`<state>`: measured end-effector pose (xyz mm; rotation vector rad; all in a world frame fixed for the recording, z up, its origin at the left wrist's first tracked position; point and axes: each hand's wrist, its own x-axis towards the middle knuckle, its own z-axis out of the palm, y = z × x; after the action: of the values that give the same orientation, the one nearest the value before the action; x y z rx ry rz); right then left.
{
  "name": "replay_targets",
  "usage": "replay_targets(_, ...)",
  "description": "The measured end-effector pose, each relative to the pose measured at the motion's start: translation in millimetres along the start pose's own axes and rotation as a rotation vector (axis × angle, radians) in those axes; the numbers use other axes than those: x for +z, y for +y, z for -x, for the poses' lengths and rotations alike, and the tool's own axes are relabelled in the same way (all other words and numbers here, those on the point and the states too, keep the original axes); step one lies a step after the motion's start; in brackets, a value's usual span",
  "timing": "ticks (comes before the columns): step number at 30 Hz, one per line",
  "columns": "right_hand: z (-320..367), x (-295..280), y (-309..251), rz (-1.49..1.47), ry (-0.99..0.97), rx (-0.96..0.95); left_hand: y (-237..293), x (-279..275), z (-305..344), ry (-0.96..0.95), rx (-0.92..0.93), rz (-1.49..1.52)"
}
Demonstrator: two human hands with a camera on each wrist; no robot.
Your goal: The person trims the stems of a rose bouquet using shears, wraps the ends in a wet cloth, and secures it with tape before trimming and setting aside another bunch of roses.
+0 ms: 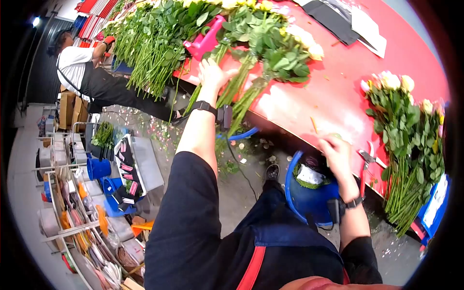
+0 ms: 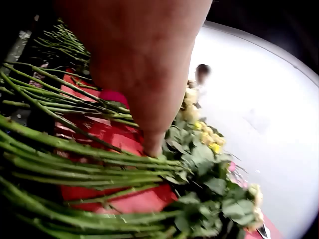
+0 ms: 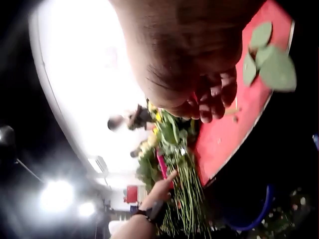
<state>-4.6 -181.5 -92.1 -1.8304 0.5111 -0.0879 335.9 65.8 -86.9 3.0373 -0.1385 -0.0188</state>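
My left hand [image 1: 212, 76] reaches in among the green rose stems [image 1: 246, 82] on the red table, thumb apart from the fingers. In the left wrist view one fingertip [image 2: 152, 145] comes down right at the stems [image 2: 89, 159], close below the leaves; the other fingers are hidden. My right hand [image 1: 337, 153] hangs over the table's front edge, above a blue bucket [image 1: 309, 193], with its fingers loosely bent. A small sprig of leaves [image 3: 271, 59] shows beside it in the right wrist view, apart from its fingertips.
Red-handled pruning shears [image 1: 368, 159] lie right of my right hand. Beyond them are rose bunches [image 1: 406, 125] with stems over the edge. A pink stand [image 1: 205, 41] is among the flowers at the back. Another person [image 1: 87, 72] works at far left. Shelves [image 1: 87, 212] line the left.
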Motion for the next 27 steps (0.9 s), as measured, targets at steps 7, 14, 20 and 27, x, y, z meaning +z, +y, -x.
replay_targets(7, -150, 151, -36, -0.456, 0.032, 0.380, -16, 20, 3, -0.198, 0.182, -0.064)
replay_targets(14, -187, 179, -56, -0.548, 0.142, 0.453, -5, 0, 4, -0.235, 0.112, 0.252)
replay_targets(20, -147, 140, -50, -0.754, 0.163, 0.210, -19, 3, 36, -0.156, 0.231, 0.598)
replay_targets(27, -90, 102, -30, -0.577, 0.254, 0.181, -22, -3, 155, -0.218, 0.187, 0.725)
